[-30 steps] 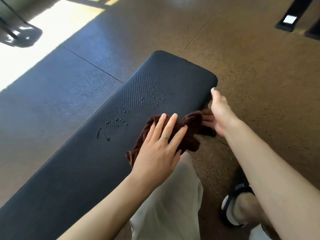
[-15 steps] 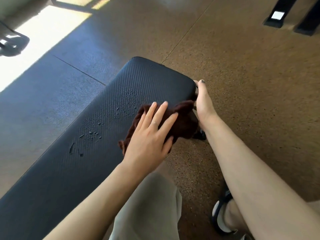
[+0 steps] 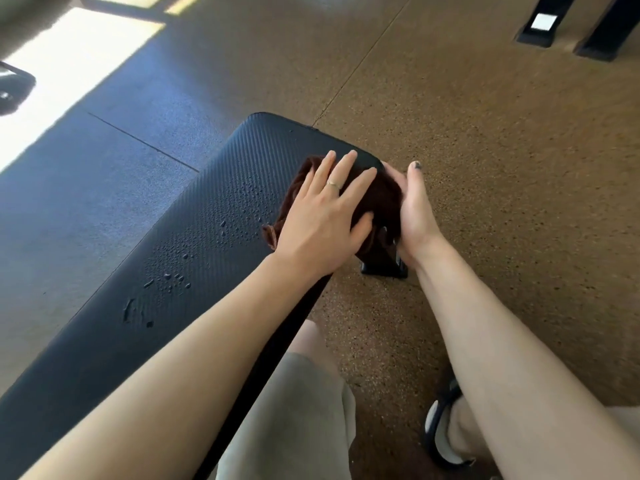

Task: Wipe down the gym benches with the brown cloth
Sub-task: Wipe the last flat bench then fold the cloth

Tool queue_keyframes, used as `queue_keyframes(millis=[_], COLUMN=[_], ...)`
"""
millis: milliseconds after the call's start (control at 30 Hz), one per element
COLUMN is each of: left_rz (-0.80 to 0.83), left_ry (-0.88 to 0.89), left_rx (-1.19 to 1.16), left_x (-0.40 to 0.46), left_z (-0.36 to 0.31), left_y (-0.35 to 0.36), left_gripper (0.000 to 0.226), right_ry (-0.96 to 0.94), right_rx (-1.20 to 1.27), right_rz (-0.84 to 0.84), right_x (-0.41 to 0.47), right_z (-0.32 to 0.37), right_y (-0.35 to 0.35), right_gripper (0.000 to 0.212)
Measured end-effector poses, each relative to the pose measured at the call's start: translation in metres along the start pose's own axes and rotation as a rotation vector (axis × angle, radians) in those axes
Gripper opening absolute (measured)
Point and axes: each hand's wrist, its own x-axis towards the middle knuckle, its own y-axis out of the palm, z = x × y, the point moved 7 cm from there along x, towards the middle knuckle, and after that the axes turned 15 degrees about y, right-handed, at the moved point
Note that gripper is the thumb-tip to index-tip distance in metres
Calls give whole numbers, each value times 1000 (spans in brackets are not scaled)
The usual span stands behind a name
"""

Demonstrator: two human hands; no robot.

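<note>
A long black padded gym bench (image 3: 194, 244) runs from the lower left to the middle of the view, with water droplets (image 3: 207, 237) scattered on its top. The brown cloth (image 3: 379, 199) lies bunched at the bench's far right corner. My left hand (image 3: 322, 216) presses flat on the cloth with straight, spread fingers. My right hand (image 3: 414, 213) is at the bench's right edge, cupped against the part of the cloth that hangs over the side; its fingers are hidden behind the cloth.
The bench's black foot (image 3: 382, 268) stands on the speckled brown floor below my hands. My knee in beige shorts (image 3: 294, 410) and my sandalled foot (image 3: 446, 431) are at the bottom. Black equipment bases (image 3: 540, 26) stand at the top right.
Both hands slid the cloth along the bench to its far right corner. My right hand closed in against the cloth's hanging side.
</note>
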Motion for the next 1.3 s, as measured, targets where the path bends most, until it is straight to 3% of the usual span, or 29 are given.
queue_keyframes(millis=[200,500,633,733,767,900,1067,1200,1300], left_rz=[52,44,-29,-79,-94,-114,-102,-130,-147], left_ry=[89,248,171,49,10,-250,-323,-277,-192], left_rx=[23,-23,-56,-42,-42,-66,-58,-42,-27], left_x=[-75,52,78,67,57,-27,-143,-124,-51], left_z=[-15,31,56,74,81,102,47,48,79], left_y=[-6,0,-8,-7,-9,-26,-32,-30,-22], left_gripper=[62,46,37,37,38,39,48,47,43], right_ry=[-49,71,65,-10,-40,-87,-56,-88,-81], right_rx=[-32,202,234,177,122,21,-1,-10,-4], right_rz=[36,36,-61,-150,-213,-352,-415,-472,-505], right_x=[-5,31,22,43,38,10,0,7,8], right_z=[-1,-10,-6,-20,-17,-3,-5,-9,-9], right_y=[19,8,23,24,25,29,31,32,33], right_gripper=[61,80,85,110,107,57,45,32,38])
